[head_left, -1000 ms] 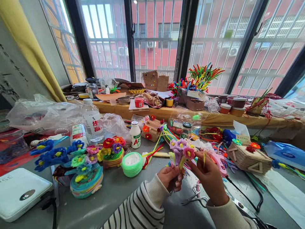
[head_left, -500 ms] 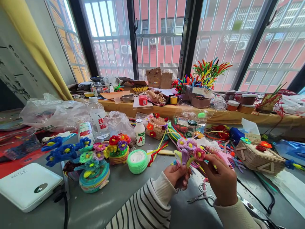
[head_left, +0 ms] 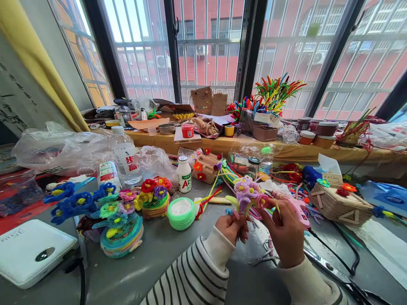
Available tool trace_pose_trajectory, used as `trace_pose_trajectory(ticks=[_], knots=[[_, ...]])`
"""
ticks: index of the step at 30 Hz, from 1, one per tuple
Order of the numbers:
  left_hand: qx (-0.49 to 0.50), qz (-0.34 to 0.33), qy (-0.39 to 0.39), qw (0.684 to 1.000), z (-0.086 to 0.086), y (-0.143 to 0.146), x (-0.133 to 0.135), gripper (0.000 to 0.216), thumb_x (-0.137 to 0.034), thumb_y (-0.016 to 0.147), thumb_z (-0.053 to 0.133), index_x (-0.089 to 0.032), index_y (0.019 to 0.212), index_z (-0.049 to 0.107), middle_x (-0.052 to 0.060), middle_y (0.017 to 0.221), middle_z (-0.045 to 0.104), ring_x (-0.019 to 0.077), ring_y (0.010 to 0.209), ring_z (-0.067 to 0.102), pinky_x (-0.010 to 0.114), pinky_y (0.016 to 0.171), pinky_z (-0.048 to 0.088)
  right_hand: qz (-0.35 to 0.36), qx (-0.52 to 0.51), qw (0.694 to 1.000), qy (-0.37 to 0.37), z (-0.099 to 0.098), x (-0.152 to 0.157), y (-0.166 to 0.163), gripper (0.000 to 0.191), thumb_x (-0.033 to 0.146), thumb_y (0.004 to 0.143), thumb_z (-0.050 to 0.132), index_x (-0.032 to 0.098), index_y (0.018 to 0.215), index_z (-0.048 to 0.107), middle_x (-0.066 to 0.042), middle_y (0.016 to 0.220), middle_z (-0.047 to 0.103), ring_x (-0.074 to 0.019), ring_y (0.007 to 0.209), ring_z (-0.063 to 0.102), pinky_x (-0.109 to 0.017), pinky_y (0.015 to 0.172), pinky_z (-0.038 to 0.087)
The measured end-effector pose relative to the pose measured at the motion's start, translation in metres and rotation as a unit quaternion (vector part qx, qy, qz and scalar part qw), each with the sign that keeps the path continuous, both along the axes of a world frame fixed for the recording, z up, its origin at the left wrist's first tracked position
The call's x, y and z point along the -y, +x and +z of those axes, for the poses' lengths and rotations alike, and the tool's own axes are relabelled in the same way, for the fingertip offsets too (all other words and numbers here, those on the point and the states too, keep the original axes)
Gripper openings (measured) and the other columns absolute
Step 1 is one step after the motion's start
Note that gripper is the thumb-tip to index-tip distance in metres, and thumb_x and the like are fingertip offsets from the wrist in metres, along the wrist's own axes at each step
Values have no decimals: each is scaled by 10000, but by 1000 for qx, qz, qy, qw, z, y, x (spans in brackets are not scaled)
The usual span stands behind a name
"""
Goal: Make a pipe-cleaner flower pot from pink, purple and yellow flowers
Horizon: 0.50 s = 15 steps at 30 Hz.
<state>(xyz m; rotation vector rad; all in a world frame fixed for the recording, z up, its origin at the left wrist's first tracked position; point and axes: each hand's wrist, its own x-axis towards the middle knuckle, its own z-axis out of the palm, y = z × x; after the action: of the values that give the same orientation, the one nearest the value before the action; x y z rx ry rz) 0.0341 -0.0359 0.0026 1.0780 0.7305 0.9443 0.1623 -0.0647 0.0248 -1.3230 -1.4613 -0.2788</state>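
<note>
My left hand (head_left: pixel 231 228) is closed around the lower stems of a small bunch of fuzzy pipe-cleaner flowers (head_left: pixel 245 189), lilac and pink, with pale green leaves. My right hand (head_left: pixel 285 232) pinches at the dark pink flower (head_left: pixel 262 201) on the bunch's right side. A thin yellow-green piece (head_left: pixel 277 207) shows by its fingers; how it is held is unclear. Small scissors (head_left: pixel 265 256) lie on the table below, between the hands, partly covered by the right hand. Behind the right hand is a pink corded tool (head_left: pixel 299 212), probably a glue gun.
Finished pipe-cleaner flower pots (head_left: pixel 122 237) and a green ring-shaped roll (head_left: pixel 181 214) stand to the left, near a white bottle (head_left: pixel 184 174) and a white power bank (head_left: pixel 34 254). Large scissors (head_left: pixel 330 267) and a twine-wrapped box (head_left: pixel 341 203) are at right.
The dark pink flower has turned so its yellow centre shows less. My right hand has shifted slightly left and its fingers have changed position. The view has moved a little.
</note>
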Motion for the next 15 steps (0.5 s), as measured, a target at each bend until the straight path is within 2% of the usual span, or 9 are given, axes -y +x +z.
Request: trace_pose_trajectory(ticks=[5, 8, 15], knots=[[-101, 81, 81, 988, -7, -3, -3, 326, -427, 661, 493, -131, 525, 504, -14, 436, 465, 75, 363, 434, 202, 372, 340, 48, -17, 998, 19, 1, 4, -6, 189, 264, 693, 560, 195, 864, 520, -28, 752, 487, -116, 572, 472, -221, 447, 391], [-127, 95, 106, 982, -6, -2, -3, 279, -372, 676, 490, -151, 507, 502, -13, 432, 483, 86, 361, 448, 207, 374, 344, 69, 8, 998, 5, -1, 2, -10, 211, 233, 720, 527, 218, 931, 521, -36, 795, 489, -142, 660, 503, -252, 523, 430], [-130, 103, 132, 977, -3, -2, 0, 220, -331, 689, 478, -150, 566, 502, -7, 494, 511, 89, 389, 467, 207, 391, 373, 83, -1, 996, 21, 3, 1, -12, 86, 167, 719, 518, 197, 800, 527, -23, 754, 472, -144, 699, 494, -265, 601, 435]])
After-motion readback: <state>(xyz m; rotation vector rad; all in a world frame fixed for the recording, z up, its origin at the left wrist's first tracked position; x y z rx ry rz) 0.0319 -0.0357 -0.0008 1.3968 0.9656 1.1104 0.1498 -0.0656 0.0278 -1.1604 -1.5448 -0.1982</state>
